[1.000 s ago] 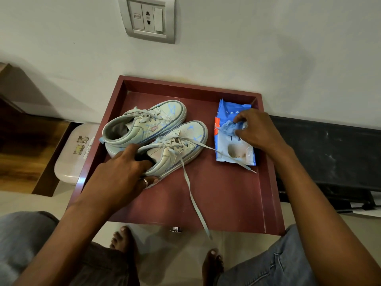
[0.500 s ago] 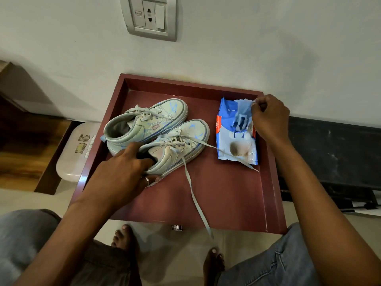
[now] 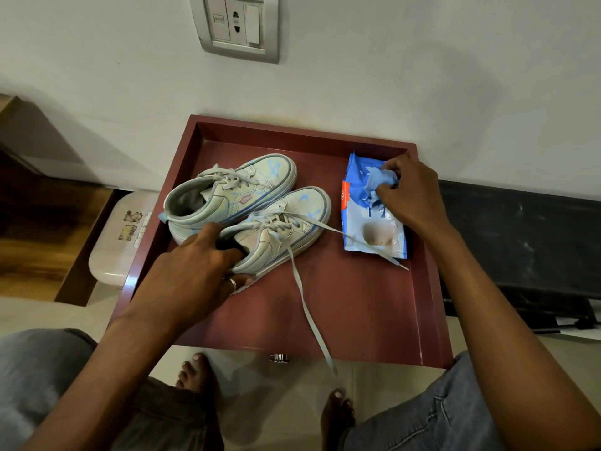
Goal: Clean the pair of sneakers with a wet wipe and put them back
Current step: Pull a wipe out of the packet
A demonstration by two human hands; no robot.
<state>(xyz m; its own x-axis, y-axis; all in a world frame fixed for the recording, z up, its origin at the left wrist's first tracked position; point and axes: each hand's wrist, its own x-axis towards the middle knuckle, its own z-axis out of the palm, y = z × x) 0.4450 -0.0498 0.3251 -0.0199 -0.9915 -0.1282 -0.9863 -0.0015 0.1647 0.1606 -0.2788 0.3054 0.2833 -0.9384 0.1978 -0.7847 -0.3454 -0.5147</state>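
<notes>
- Drawer [image 3: 357, 304]: dark red, pulled out from below a white wall; knob [image 3: 279, 357] at its front edge
- Far sneaker [image 3: 234, 190]: pale with blue marks, upright on the drawer floor at back left, toe pointing right and toward the wall
- Near sneaker [image 3: 286, 229]: same colouring, upright, its side touching the far sneaker, toe turned the same way
- Left hand [image 3: 195, 275]: fingers curled round the heel of the near sneaker, fingertips inside its opening; ring [image 3: 232, 284] on one finger
- Lace [image 3: 305, 307]: one loose end runs from the near sneaker over the drawer's front edge; another lies across the pack's lower part
- Pack [image 3: 374, 229]: blue and white wipe pack, flat on the drawer floor at right, beside the sneakers but apart from them
- Right hand [image 3: 413, 193]: thumb and fingers pinch a crumpled pale-blue sheet [image 3: 379, 180] at the pack's upper end; whether this is a wipe or the pack's flap cannot be told
- Socket plate [image 3: 239, 26]: on the wall above the drawer
- Bare feet [image 3: 198, 372]: on the floor below the drawer front
</notes>
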